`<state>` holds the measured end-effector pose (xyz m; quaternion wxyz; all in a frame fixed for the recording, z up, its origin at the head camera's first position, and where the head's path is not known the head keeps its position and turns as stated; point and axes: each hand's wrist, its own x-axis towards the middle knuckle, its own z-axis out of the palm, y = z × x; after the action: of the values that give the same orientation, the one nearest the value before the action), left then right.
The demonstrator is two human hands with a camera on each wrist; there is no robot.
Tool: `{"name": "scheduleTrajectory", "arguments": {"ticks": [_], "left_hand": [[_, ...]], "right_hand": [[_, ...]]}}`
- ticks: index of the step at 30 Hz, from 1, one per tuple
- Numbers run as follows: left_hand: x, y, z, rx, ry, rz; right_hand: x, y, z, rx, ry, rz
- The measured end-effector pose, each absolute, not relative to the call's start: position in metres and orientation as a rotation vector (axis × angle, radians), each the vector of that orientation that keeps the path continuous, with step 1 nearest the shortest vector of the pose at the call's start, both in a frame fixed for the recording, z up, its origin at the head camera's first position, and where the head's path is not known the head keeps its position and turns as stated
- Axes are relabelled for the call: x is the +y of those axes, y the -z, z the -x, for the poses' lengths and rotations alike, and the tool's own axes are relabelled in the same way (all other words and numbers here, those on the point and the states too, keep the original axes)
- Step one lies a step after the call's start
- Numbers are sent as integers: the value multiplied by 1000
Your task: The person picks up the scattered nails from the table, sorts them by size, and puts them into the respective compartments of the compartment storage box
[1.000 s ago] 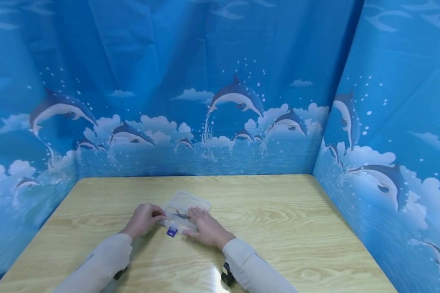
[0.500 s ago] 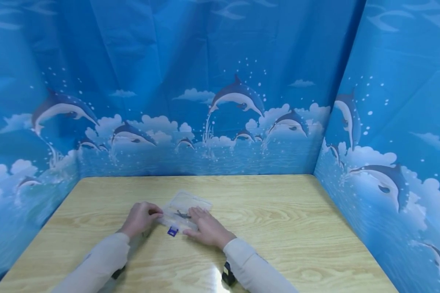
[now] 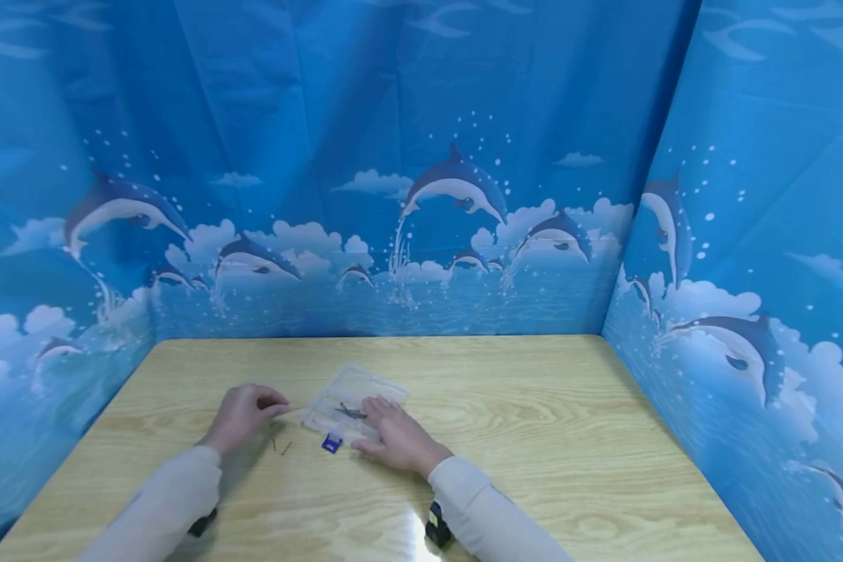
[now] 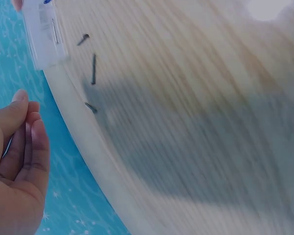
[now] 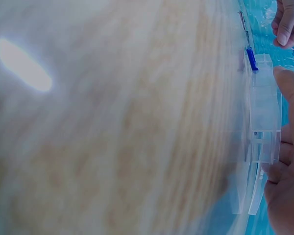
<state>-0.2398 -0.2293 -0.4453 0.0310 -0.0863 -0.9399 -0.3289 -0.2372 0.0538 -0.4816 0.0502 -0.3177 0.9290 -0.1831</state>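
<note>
A small clear plastic box [image 3: 354, 393] lies on the wooden table [image 3: 534, 437], with a blue latch [image 3: 332, 443] at its near corner. My right hand [image 3: 393, 433] holds the box [image 5: 262, 112] between thumb and fingers and keeps it down. Dark screws show inside it. My left hand [image 3: 242, 414] hovers to the left of the box, apart from it, fingers pressed together. A thin dark screw [image 4: 7, 147] shows between those fingers. Three loose screws [image 4: 93, 68] lie on the table between the left hand and the box.
Blue dolphin-print curtains [image 3: 421, 195] wall the table at the back and on both sides. Bare wood stretches to the right of the box and toward the back edge.
My left hand has drawn away from the box, about a hand's width to the left. Loose screws now show on the table where it was. The right hand and box have stayed put.
</note>
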Motion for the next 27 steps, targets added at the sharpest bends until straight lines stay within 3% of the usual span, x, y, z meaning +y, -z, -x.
{"name": "scheduleTrajectory", "arguments": {"ticks": [27], "left_hand": [[-256,475,226,-2930,998,101]], "right_hand": [[53,483,237,2825,559,964]]}}
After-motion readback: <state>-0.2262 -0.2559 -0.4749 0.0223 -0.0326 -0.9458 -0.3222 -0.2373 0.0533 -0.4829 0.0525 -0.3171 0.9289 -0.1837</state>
